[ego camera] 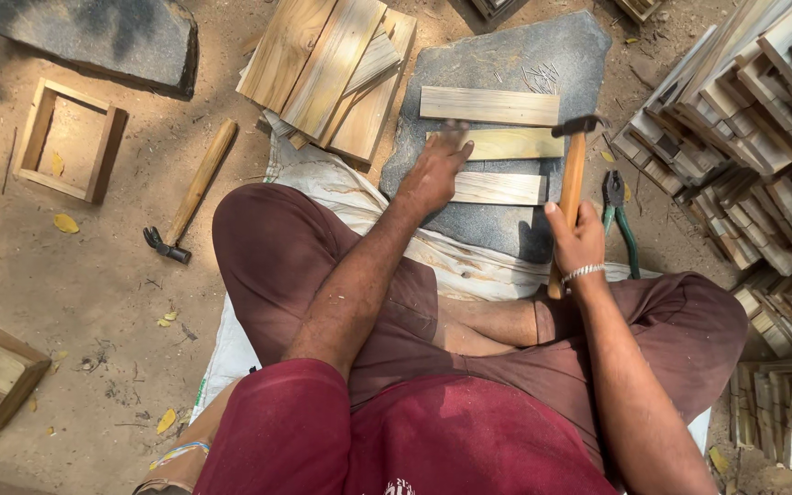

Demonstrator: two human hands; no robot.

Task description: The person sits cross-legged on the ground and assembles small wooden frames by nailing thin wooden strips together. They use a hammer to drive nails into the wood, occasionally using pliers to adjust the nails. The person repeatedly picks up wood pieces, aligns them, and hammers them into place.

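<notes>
Firmly wrapped around the lower part of a wooden handle, the right hand (579, 240) holds a hammer (572, 179) upright over the right edge of a flat grey stone slab (506, 64); its dark metal head sits just past the right end of the middle slat. The left hand (433, 170) lies palm down with fingers spread flat, clamped on nothing, pressing the left part of the middle slat (506, 144) against the slab.

Three pale wooden slats lie on the stone, one behind the other: the far slat (488, 105), the middle one and the near slat (501, 188). Each runs with its long axis left to right, parallel to the slab's near edge, so their ends point at the slab's left and right edges. The hammer's handle crosses that line, running near to far.

As I judge it, the blow goes best if the holding fingers stay well back from the struck end, the slat stays flat on the stone, and the head comes down square rather than glancing. Loose thin nails (540, 78) lie near the slab's far right corner. Green-handled pliers (618, 215) rest on the ground just beside the right edge.
</notes>
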